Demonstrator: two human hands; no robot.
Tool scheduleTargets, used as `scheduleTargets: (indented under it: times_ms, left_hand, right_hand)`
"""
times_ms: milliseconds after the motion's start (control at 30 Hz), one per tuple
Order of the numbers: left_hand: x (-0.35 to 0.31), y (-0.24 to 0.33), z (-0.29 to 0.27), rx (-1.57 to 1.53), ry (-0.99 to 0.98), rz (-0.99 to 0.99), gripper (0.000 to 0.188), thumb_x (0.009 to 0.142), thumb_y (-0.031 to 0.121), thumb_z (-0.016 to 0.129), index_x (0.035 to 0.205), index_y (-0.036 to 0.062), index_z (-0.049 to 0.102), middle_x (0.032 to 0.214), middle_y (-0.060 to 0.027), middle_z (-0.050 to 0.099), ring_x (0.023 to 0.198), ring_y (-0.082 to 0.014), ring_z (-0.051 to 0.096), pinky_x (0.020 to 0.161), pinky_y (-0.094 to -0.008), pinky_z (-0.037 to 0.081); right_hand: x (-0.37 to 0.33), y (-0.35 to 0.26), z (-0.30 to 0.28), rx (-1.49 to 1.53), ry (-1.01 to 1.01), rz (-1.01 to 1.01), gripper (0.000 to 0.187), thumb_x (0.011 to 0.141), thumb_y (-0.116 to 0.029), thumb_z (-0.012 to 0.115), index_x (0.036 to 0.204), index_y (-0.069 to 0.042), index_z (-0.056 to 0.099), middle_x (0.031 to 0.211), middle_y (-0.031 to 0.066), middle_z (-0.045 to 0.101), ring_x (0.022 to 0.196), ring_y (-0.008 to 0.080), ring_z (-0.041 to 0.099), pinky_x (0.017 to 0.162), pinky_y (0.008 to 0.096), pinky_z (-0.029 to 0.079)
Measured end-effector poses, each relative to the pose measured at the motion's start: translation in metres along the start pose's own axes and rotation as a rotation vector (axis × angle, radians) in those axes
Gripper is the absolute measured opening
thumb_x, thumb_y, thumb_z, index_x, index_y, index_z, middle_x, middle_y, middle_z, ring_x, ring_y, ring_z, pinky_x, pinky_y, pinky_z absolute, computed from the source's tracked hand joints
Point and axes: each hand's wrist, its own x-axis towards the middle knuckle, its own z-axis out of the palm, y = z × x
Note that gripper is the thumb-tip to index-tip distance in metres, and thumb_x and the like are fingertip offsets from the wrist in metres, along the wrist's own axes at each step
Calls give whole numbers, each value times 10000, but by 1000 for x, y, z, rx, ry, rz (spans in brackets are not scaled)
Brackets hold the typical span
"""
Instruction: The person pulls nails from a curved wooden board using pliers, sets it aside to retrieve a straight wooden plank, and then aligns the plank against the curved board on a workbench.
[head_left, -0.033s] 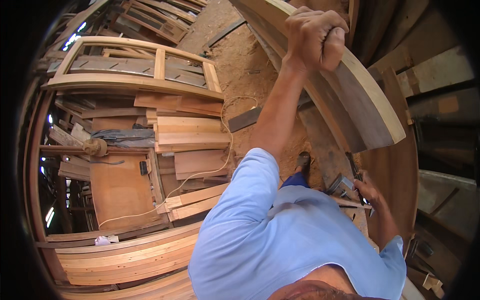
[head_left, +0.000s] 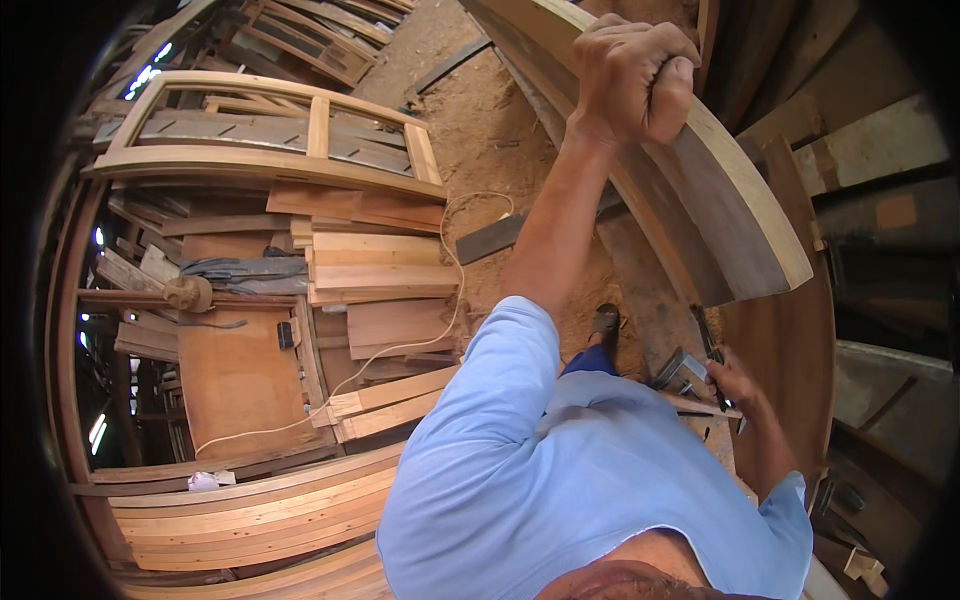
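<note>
Ahead and to the right of the person, a long brown wooden board with a pale edge [head_left: 715,215] extends beneath the left hand [head_left: 637,85], which grasps that edge, while the right hand [head_left: 736,380], its grip indeterminable, is just beside a grey angular metal tool [head_left: 682,369].

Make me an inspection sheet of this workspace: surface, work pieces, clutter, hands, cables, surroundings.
Surface: brown floor, littered with small debris.
Work pieces: thick wooden board; silvery metal tool, its exact kind unclear.
Clutter: stacked planks and a pale open wooden frame on the left; a small white crumpled item near the planks.
Hands: left hand closed over the board's edge; right hand at the metal tool, grip unclear.
Cables: pale cord, curving loosely over the timber.
Surroundings: dark boards along the right side; bright gaps at the left edge.
</note>
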Motion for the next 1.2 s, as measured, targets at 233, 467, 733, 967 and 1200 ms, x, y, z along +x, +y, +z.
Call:
scheduleTargets:
  times_ms: [233,467,733,967,1200]
  left_hand:
    - [9,12,0,-9,5,3,91,650,169,553,628,128,631,490,-48,556,471,-236,587,580,-347,449]
    - [-20,-10,-33,-3,-99,-229,387,868,305,455,881,21,717,653,-62,672,592,-140,611,565,-295,464]
    - [-8,10,-4,-136,-108,-226,447,848,317,486,917,-60,715,633,-115,649,630,-159,616,614,-273,451]
    - [-15,18,-18,-117,-154,-247,458,847,327,473,944,-57,705,654,-117,651,637,-165,607,642,-281,458]
    - [-8,-1,-14,-208,-129,-302,449,866,327,485,938,-56,708,655,-104,643,640,-149,591,623,-272,437]
  right_hand:
    - [17,33,30,-339,168,-62,290,967,-260,549,974,25,601,727,74,592,629,160,586,549,377,460]
    - [42,54,59,-444,358,-108,438,950,-243,548,1220,102,562,1122,360,625,1096,466,610,951,479,464]
    - [65,90,86,-316,519,-190,388,969,-266,532,1181,58,521,1072,364,607,1056,507,579,916,516,455]
    - [92,109,99,-197,516,-219,383,979,-316,515,1157,24,518,1059,341,610,1060,507,570,918,524,456]
    - [74,89,87,-240,480,-284,390,967,-289,541,1110,74,540,972,351,622,983,502,600,855,499,471]
